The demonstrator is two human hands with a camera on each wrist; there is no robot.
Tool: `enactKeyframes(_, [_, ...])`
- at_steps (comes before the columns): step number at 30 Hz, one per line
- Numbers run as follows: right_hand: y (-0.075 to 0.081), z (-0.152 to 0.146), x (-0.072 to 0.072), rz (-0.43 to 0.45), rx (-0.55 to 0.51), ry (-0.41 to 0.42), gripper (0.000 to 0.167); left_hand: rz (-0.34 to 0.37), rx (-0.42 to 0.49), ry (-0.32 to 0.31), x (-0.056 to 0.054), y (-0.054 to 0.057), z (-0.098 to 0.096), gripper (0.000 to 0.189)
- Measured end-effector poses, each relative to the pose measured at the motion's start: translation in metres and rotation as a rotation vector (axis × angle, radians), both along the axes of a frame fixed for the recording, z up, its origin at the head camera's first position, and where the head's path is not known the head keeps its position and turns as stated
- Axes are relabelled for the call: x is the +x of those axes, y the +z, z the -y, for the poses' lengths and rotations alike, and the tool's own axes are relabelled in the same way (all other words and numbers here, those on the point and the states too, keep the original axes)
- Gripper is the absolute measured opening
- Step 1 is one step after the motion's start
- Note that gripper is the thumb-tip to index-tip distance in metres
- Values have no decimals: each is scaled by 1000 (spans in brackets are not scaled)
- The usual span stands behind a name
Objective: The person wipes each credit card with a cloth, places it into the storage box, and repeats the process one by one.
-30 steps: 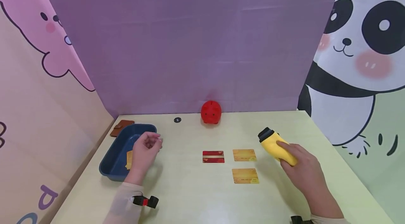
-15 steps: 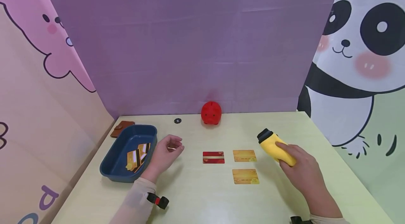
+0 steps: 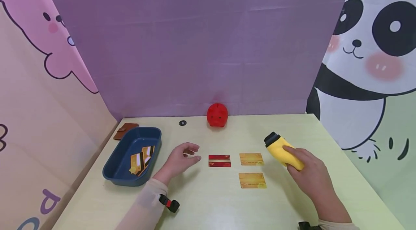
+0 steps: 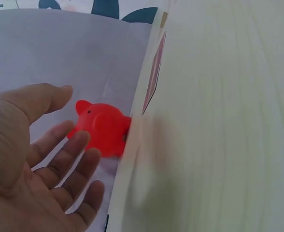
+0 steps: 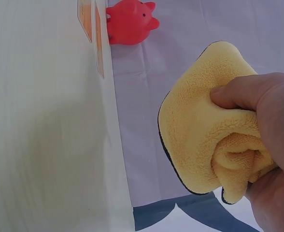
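Pale tabletop (image 3: 208, 210), wood-patterned, biggest thing on my feed. Blue tray (image 3: 110, 176) at the table's nine o'clock, some striped cards (image 3: 135, 164) lying in it. Right hand (image 3: 313, 177) grips a bunched yellow cloth (image 3: 282, 151), dark-edged, which I see held clear of the table; count that hand as occupied. Left hand (image 3: 180, 160) hangs above the surface, thumb and fingers parted moderately wide, nothing between them. The relation I judge decisive: the red card (image 3: 219, 164) lies flat at three o'clock from the left fingertips, near but not touching. Its long axis runs nine to three, a short edge towards that hand, the nearer of the two. Beyond it, a gold card (image 3: 251, 159) at three o'clock, another gold card (image 3: 252, 180) at four.
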State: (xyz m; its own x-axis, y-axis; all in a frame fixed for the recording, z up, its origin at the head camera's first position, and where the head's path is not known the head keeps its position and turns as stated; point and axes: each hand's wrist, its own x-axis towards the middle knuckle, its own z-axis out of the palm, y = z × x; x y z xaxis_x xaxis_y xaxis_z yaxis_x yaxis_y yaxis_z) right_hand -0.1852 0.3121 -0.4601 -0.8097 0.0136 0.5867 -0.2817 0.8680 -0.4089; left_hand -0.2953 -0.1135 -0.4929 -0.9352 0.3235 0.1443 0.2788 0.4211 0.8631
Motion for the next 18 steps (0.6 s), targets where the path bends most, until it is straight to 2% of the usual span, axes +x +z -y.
enactKeyframes(5, [-1, 1, 0, 6, 2, 6, 58, 64, -55, -30, -3, -6, -4, 46])
enactKeyframes(11, [-2, 2, -1, 15, 7, 13, 59, 79, -106, -55, -5, -11, -11, 49])
enactKeyframes(18, [-3, 3, -1, 19, 1, 20, 58, 121, -169, -67, -7, -11, -21, 52])
